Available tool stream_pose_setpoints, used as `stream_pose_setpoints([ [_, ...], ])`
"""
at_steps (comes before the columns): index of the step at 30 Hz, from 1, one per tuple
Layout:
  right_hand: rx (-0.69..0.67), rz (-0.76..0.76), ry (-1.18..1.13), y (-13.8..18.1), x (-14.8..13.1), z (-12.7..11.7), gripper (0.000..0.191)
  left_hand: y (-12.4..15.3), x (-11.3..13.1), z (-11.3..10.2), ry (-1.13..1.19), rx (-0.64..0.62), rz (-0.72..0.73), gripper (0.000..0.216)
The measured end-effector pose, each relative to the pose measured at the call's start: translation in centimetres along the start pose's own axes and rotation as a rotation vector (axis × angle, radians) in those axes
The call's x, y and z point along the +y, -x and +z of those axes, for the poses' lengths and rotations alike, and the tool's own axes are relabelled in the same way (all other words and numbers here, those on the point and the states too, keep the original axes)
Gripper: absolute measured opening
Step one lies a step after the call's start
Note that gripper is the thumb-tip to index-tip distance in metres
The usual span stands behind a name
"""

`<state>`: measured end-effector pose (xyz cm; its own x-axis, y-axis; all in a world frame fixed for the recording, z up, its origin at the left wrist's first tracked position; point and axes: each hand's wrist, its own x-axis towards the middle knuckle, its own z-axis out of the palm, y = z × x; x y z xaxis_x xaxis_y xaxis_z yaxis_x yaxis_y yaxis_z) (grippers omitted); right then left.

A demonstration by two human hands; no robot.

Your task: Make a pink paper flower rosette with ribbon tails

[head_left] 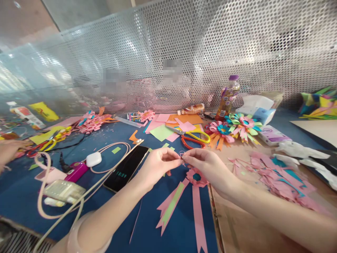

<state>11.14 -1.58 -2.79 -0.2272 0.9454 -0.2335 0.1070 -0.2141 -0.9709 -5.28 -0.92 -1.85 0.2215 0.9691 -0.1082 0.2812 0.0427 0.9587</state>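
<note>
My left hand (pixel 162 161) and my right hand (pixel 204 160) meet at the fingertips above the blue table. Between their pinched thumbs and forefingers is a small thin pinkish loop (pixel 182 154), perhaps a curled paper strip; it is too small to be sure. Below the hands lies a pink paper rosette (pixel 196 176) with a teal centre, partly covered by my right hand. Pink ribbon tails (pixel 199 214) with notched ends spread from it, and a light green strip lies on one. Just beyond my fingers rest scissors (pixel 196 137) with yellow and red handles.
A phone (pixel 126 168), white earphone case (pixel 94 159) and looped cable (pixel 86 191) lie left. Finished paper flowers (pixel 243 126), a bottle (pixel 228 98) and pink scraps (pixel 281 179) are right. Another person's hand (pixel 12 151) is far left. A perforated metal screen (pixel 147 56) stands behind.
</note>
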Motion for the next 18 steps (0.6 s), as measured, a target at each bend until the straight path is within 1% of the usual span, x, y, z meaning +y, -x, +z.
stream_pose_setpoints([
  [3, 0.017, -0.026, 0.008, 0.01, 0.10, 0.00, 0.031, 0.06, 0.09, 0.08, -0.002, 0.005, -0.002, 0.014],
  [7, 0.026, -0.097, 0.059, -0.15, 0.37, 0.05, 0.027, 0.12, 0.15, 0.13, -0.013, 0.002, -0.007, 0.015],
  [11, 0.020, -0.244, 0.121, -0.31, 0.68, 0.02, 0.022, 0.09, 0.09, -0.13, -0.002, 0.005, 0.013, 0.016],
  [13, 0.037, -0.307, 0.192, -0.29, 0.70, -0.09, 0.021, 0.06, 0.05, -0.33, -0.002, 0.013, 0.015, 0.017],
  [15, 0.041, -0.310, 0.272, -0.20, 0.62, -0.20, 0.022, 0.02, 0.01, -0.48, -0.001, 0.022, 0.017, 0.017],
  [18, -0.032, -0.223, 0.283, -0.08, 0.46, -0.21, 0.024, -0.03, -0.01, -0.53, 0.018, 0.025, 0.023, 0.015],
])
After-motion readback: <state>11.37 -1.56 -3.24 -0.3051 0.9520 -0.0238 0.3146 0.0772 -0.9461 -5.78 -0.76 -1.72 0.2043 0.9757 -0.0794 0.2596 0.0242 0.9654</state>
